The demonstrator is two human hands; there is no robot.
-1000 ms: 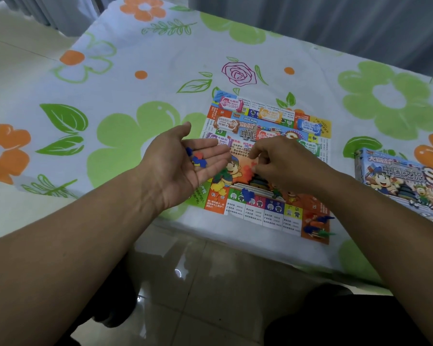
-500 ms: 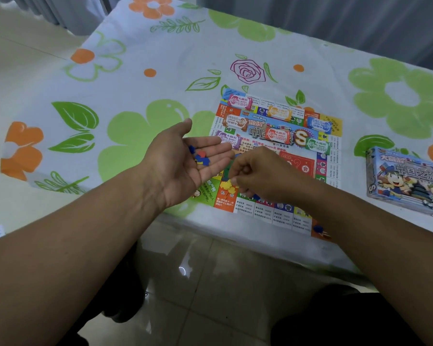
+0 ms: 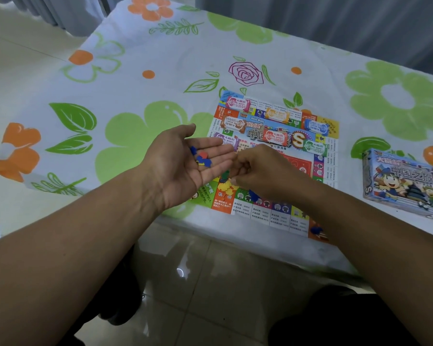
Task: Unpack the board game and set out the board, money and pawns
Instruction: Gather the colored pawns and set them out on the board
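Your left grip [image 3: 178, 171] lies palm up with fingers straight, carrying small blue, red and yellow pawns [image 3: 201, 158]. Your right grip [image 3: 258, 168] is curled just beside those fingertips, over the game board [image 3: 268, 216]; you cannot tell whether it pinches anything. Money bundles [image 3: 275, 137] lie on the board's far half, and a blue pawn [image 3: 315, 229] sits near its right corner. The game box [image 3: 405, 181] rests to the right on the floral-clothed bench [image 3: 135, 83].

The cloth [image 3: 160, 58] was white, printed with green and orange flowers, green leaves and a purple-outlined rose. The board [image 3: 331, 156] had many-coloured squares; its notes [image 3: 275, 136] were pink, orange, blue, red and green. The pawns [image 3: 202, 157] looked blue, red and yellow. The box [image 3: 405, 181] was mostly blue.
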